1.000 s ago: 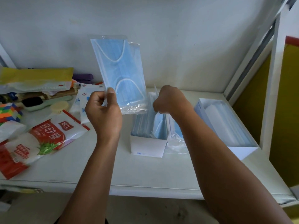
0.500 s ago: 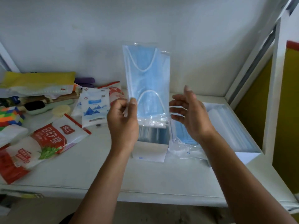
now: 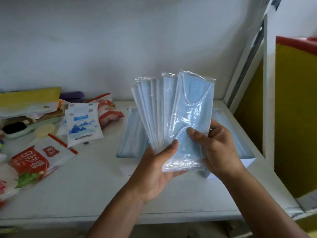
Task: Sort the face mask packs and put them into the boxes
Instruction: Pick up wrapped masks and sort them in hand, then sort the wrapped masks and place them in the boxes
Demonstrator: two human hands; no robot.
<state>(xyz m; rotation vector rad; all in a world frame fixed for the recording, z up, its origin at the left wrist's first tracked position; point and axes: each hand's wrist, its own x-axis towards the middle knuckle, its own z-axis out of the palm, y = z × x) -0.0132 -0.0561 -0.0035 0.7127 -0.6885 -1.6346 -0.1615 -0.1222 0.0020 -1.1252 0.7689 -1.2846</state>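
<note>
Half a second back the left hand (image 3: 154,170) was pinching a single pack and the right hand (image 3: 219,148) was open and empty. Both are now gripping a fanned bundle of pale blue face mask packs in clear plastic sleeves (image 3: 173,114), thumbs pressing on the front. The bundle is standing upright in the air above the white table (image 3: 85,186), in front of the two open white cardboard boxes (image 3: 120,152) (image 3: 247,162). Judgement: the packs are being gathered for boxing as one batch.
</note>
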